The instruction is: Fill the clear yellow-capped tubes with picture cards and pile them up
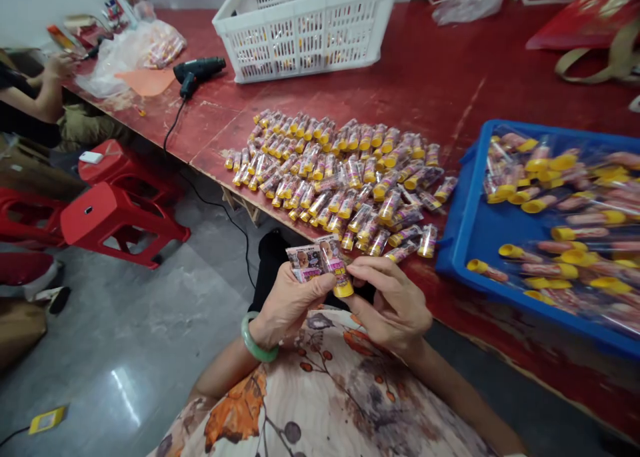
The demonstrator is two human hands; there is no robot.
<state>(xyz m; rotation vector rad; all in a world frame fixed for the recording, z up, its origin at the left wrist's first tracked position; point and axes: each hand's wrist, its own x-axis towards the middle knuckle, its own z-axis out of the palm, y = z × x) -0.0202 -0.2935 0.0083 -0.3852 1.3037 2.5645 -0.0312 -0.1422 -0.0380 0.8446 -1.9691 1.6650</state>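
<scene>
My left hand (287, 304), with a green bangle at its wrist, is closed around a small stack of printed labels (304, 262) and steadies a clear tube with a yellow cap (336, 267). My right hand (393, 300) pinches the same tube at its capped end. Both hands are in front of the red table's near edge, above my lap. Just beyond them a large pile of several labelled yellow-capped tubes (340, 177) lies on the table (440, 84).
A blue tray (467, 234) with unlabelled yellow-capped tubes sits at the right. A white slatted basket (305, 27) and a black heat gun (197, 70) with its cord lie further back. Red stools (113, 210) stand on the left, where another person's arm (47, 94) rests at the table.
</scene>
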